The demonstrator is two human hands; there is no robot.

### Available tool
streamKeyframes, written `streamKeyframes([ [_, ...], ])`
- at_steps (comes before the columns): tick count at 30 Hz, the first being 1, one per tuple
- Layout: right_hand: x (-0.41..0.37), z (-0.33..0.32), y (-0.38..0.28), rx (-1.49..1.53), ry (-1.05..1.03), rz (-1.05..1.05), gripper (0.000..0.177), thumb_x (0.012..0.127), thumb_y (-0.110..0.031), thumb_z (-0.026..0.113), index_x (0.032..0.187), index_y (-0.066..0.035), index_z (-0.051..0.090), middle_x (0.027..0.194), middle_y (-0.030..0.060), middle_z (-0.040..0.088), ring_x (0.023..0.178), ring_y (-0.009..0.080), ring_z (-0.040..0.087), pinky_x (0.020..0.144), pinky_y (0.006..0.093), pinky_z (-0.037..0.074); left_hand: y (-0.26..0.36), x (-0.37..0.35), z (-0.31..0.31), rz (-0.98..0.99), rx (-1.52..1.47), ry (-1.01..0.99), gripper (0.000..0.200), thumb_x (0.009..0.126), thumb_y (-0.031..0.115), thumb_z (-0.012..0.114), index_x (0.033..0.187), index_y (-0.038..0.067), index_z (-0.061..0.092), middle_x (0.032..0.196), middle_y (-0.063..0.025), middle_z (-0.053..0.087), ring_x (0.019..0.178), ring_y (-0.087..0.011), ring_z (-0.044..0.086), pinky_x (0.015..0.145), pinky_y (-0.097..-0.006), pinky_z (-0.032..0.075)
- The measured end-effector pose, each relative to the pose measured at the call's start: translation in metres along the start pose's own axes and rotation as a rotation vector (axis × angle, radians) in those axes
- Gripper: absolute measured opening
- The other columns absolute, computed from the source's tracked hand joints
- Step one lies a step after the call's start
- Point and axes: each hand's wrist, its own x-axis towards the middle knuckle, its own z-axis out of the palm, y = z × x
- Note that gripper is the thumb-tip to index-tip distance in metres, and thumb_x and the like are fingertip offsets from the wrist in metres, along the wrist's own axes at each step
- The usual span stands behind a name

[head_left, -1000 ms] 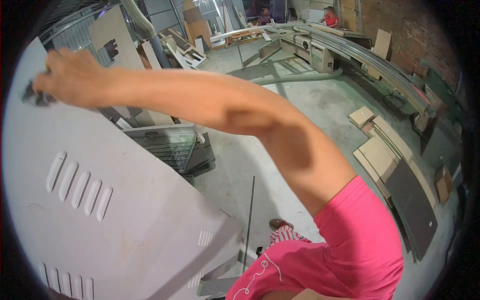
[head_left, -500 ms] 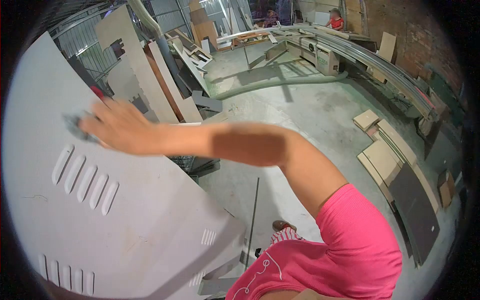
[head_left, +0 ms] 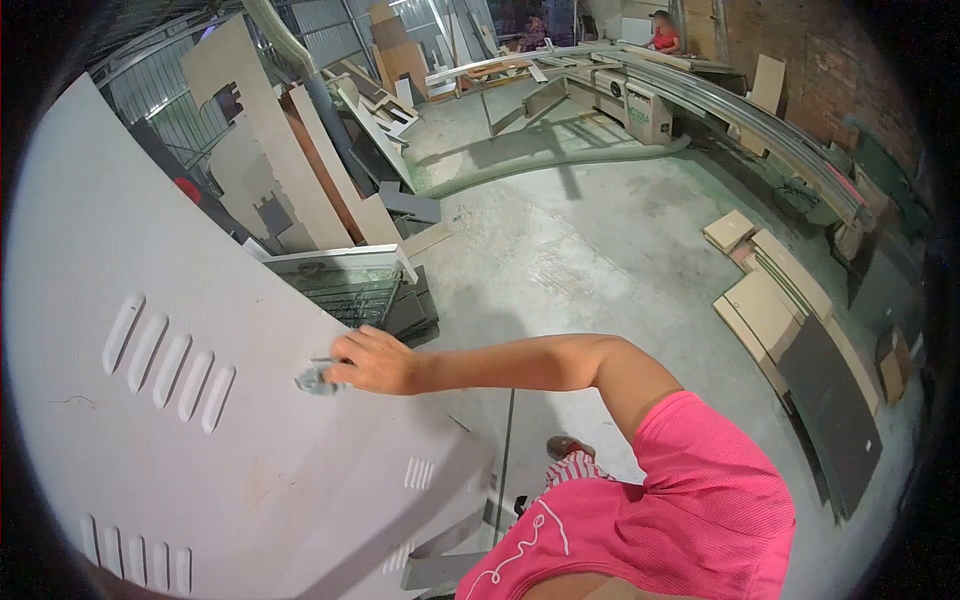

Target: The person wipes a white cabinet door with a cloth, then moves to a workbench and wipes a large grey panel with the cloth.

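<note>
A large pale panel [head_left: 230,470] with rows of raised slots fills the left side. My right hand [head_left: 378,362] reaches across from the right and is closed on a crumpled grey cloth [head_left: 320,378]. The cloth lies against the panel's surface near its upper right edge, to the right of the upper slots [head_left: 172,368]. Fine marks show on the panel below the cloth. My left hand is out of view.
Boards [head_left: 330,180] and a black wire rack [head_left: 360,295] stand beyond the panel. Stacked boards [head_left: 765,315] lie on the floor at right. A long machine [head_left: 650,115] and a person in red [head_left: 665,38] are at the back.
My right hand has moved with the cloth from the panel's upper left part down and to the right, closer to my body. The wire rack now shows more fully.
</note>
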Motion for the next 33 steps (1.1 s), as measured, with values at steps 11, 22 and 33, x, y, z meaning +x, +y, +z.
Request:
streamKeyframes([
  [11, 0.018, 0.01, -0.028, 0.041, 0.125, 0.19, 0.027, 0.071, -0.002, 0.064, 0.093, -0.016, 0.056, 0.09, 0.0039, 0.047, 0.082, 0.0211, 0.05, 0.071, 0.0324, 0.04, 0.04, 0.016, 0.006, -0.093, -0.234, 0.013, 0.055, 0.1, 0.043, 0.026, 0.126, 0.002, 0.052, 0.13, -0.015, 0.052, 0.123, -0.0299, 0.043, 0.105, -0.043, 0.034],
  [22, -0.044, 0.016, -0.035, 0.187, -0.035, 0.234, 0.021, 0.077, -0.007, 0.058, 0.096, -0.016, 0.059, 0.092, 0.0022, 0.05, 0.086, 0.0201, 0.052, 0.079, 0.0348, 0.038, 0.128, 0.036, 0.033, -0.189, -0.451, 0.132, 0.053, 0.099, 0.042, 0.03, 0.126, 0.002, 0.053, 0.127, -0.0153, 0.054, 0.12, -0.0288, 0.046, 0.102, -0.0403, 0.036],
  [33, -0.022, 0.024, -0.034, 0.411, -0.021, 0.282, 0.028, 0.075, -0.005, 0.059, 0.101, -0.015, 0.057, 0.096, 0.0053, 0.048, 0.09, 0.0237, 0.054, 0.077, 0.0363, 0.047, 0.238, 0.052, 0.103, -0.268, -0.68, 0.191, 0.051, 0.099, 0.04, 0.033, 0.125, 0.002, 0.054, 0.124, -0.0156, 0.056, 0.117, -0.0277, 0.05, 0.099, -0.0376, 0.038],
])
